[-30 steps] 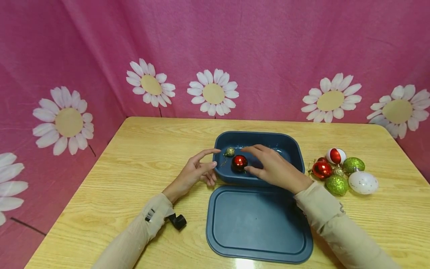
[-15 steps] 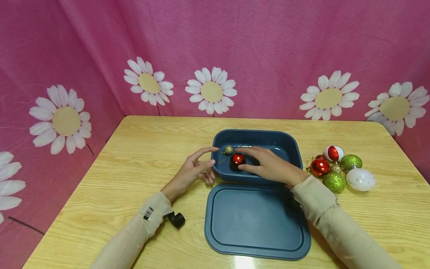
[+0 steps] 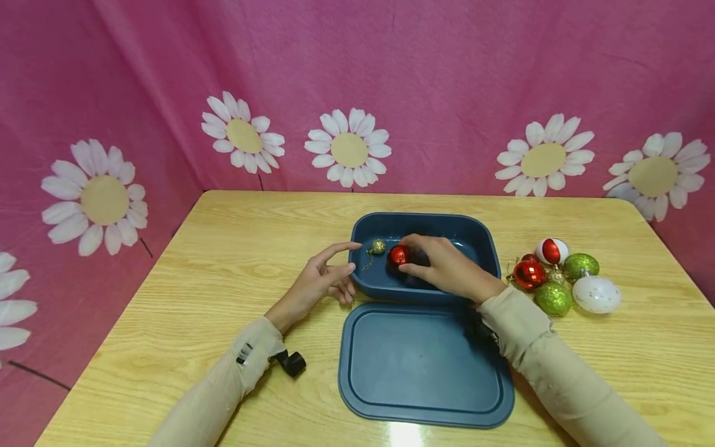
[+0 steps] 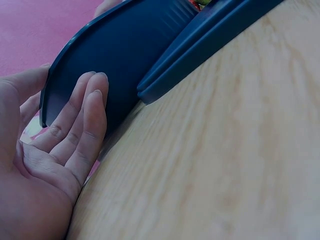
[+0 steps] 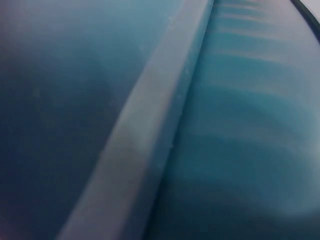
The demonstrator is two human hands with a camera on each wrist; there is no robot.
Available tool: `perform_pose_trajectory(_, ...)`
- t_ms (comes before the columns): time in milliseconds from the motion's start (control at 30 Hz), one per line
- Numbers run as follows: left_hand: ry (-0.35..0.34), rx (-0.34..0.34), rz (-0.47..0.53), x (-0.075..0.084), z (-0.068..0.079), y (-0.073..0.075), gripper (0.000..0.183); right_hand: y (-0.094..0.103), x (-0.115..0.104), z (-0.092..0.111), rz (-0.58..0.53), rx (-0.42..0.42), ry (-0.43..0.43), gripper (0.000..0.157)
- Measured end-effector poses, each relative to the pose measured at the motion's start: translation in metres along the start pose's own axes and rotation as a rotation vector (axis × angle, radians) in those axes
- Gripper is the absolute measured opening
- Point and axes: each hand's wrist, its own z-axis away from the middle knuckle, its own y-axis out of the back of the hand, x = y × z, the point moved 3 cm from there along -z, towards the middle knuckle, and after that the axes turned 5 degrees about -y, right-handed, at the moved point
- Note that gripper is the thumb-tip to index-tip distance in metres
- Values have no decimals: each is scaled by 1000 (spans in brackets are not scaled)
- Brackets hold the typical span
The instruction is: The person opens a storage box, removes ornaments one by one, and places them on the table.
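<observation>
In the head view, my right hand [image 3: 449,267] reaches into a dark blue rectangular box [image 3: 487,236] and holds a shiny red Christmas ball [image 3: 398,255] between thumb and fingers. To its left inside lies a small gold glittery ball [image 3: 378,246] with a string loop. My left hand [image 3: 313,282] is at the box's left end, thumb and index fingertips right at the rim. The left wrist view has the relaxed fingers [image 4: 92,112] lying along the box's outer wall [image 4: 127,55]. Only blurred blue surfaces fill the right wrist view.
A dark blue lid [image 3: 424,366] lies flat in front of the box on the wooden table [image 3: 268,230]. Right of the box sits a cluster of ornaments: a red ball [image 3: 529,274], a green glitter one [image 3: 553,299], a white one [image 3: 596,294] and several more. A pink daisy curtain [image 3: 436,74] hangs behind.
My right thumb and fingers have closed in on the red ball, which has shifted slightly right and back within the box. The left hand keeps its place at the rim.
</observation>
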Motion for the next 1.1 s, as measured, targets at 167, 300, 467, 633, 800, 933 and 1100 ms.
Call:
perform_pose_trajectory(167, -4, -7, -2, 0, -1, 0, 48, 1, 0, 0, 26, 29, 0, 46)
perform_pose_trajectory(300, -4, -2, -3, 0, -1, 1, 48, 3, -1, 0, 46, 76, 16, 47)
perform_pose_trajectory(467, -3, 2, -7, 0, 0, 1, 47, 5, -3, 2, 45, 116, 16, 46)
perform_pose_trajectory(633, -1, -5, -14, 0, 0, 0, 46, 5, -2, 3, 41, 114, 14, 44)
perform_pose_trajectory(800, -3, -2, -8, 0, 0, 0, 46, 6, -2, 3, 58, 112, 9, 46)
perform_pose_trajectory(933, -9, -5, 0, 0, -1, 0, 47, 6, -2, 3, 73, 123, 7, 47)
perform_pose_trajectory(1100, -12, -8, -4, -1, 0, 0, 48, 6, -5, 6, 121, 152, 28, 46)
